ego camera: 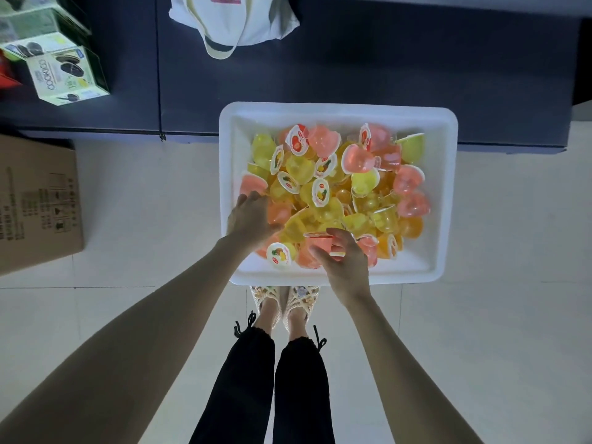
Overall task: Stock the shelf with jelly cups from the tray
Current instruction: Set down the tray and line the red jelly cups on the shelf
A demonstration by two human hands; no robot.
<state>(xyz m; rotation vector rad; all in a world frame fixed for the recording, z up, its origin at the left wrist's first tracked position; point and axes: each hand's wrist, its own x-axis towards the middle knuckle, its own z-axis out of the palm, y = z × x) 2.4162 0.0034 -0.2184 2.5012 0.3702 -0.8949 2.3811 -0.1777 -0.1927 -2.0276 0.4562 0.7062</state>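
The tray point(448, 187) before your feet point(267, 312)
In it, jelly cups point(323, 187); carton point(35, 203) to its left, bag point(237, 20) behind.

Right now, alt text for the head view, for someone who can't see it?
A person's right hand pinches an orange jelly cup over a white tray heaped with yellow, pink and orange cups; the left hand reaches into the pile. The tray sits on pale floor in front of a dark shelf, cardboard box to the left.

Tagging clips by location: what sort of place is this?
Probably a small shop: boxed Cookico biscuits on a dark shelf, a cardboard carton on the floor, a white tray heaped with jelly cups.
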